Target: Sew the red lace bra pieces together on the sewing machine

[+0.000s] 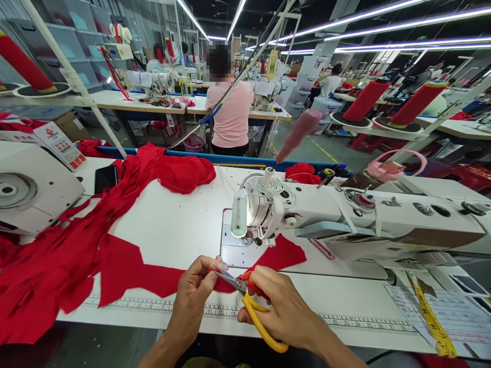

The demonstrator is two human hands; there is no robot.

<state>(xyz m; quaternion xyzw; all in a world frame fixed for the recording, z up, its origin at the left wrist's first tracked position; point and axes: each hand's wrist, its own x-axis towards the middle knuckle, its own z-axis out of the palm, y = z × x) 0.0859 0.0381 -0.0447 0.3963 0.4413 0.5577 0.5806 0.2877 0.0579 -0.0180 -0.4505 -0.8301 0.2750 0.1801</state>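
Observation:
My right hand (286, 306) is closed around yellow-handled thread snips (251, 301), their metal tips pointing left toward my left hand. My left hand (194, 294) pinches the edge of a red fabric piece (126, 271) right at the snips' tips. The red piece lies flat on the white table (180, 225) and runs under the presser foot of the white sewing machine (345, 217). Both hands sit at the table's near edge, over its printed ruler strip (161, 305).
A long heap of red fabric (115, 204) trails across the table's left. A black phone (105, 178) lies beyond it. A yellow tape measure (431, 319) lies at the right. Red thread cones (366, 99) stand behind. A person in a pink shirt (232, 115) sits ahead, back turned.

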